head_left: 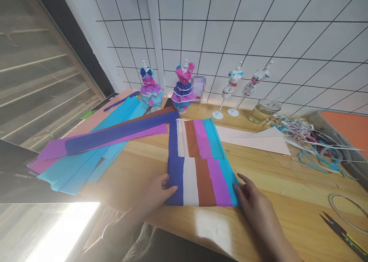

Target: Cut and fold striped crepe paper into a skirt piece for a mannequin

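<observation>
Striped crepe-paper-like pieces [189, 181] lie flat on the wooden table in front of me, in two rows of blue, white, brown, purple and turquoise bands. The front row meets or overlaps the back row [192, 139]; which one I cannot tell. At the left edge, my left hand [159, 193] rests its thumb on the blue band, fingers loosely bent and apart from the thumb. My right hand [254, 200] is at the opposite edge, its thumb side touching the turquoise band and its index finger stretched out. Neither hand grips the paper.
Long coloured strips [115, 135] are piled to the left. Behind stand dressed mini mannequins [184, 89], barer ones [230, 85] and a glass mug [264, 110]. Pale paper [253, 139], tangled ribbons [316, 143], a grey bin [327, 120] and scissors [342, 231] lie to the right.
</observation>
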Available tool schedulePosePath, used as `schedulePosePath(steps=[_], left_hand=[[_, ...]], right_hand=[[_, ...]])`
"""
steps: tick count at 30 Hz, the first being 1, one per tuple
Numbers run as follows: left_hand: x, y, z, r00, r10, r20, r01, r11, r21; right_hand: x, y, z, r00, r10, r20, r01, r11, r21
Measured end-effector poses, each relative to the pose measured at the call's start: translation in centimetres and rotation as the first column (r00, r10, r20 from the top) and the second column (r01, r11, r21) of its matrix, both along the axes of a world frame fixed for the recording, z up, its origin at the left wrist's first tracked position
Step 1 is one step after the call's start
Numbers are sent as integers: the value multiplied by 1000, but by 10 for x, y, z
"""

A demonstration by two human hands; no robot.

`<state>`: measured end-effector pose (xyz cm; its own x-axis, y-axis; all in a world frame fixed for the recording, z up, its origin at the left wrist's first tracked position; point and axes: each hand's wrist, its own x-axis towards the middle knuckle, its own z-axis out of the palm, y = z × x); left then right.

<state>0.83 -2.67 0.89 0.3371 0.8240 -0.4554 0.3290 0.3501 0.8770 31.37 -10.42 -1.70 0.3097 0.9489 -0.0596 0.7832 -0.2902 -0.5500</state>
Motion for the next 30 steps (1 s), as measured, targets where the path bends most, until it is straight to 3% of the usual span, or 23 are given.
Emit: schedulePosePath(steps=[6, 13, 16, 22, 26, 30], left_hand=[[-2, -6, -13, 999, 46, -13, -45, 998, 34], [-5, -17, -32, 972, 28, -234, 42, 956, 289], [-4, -23, -29, 937, 36, -347, 103, 922, 374], [1, -31, -13, 818, 19, -574, 244, 894, 377], [4, -34, -12, 725, 47, -687, 362, 823, 438], [3, -37, -16, 649, 145, -746, 477, 686, 549]], right_hand=[[-6, -5, 3, 994, 11, 106, -10, 1000, -10], [-11, -5, 9, 974, 68, 214, -72, 997, 9], [-12, -5, 11, 967, 74, 244, -76, 997, -2], [-13, -6, 10, 960, 84, 268, -91, 996, 13], [-12, -6, 9, 957, 89, 276, -90, 996, -8], [-10, -8, 7, 953, 126, 276, -127, 992, -12]])
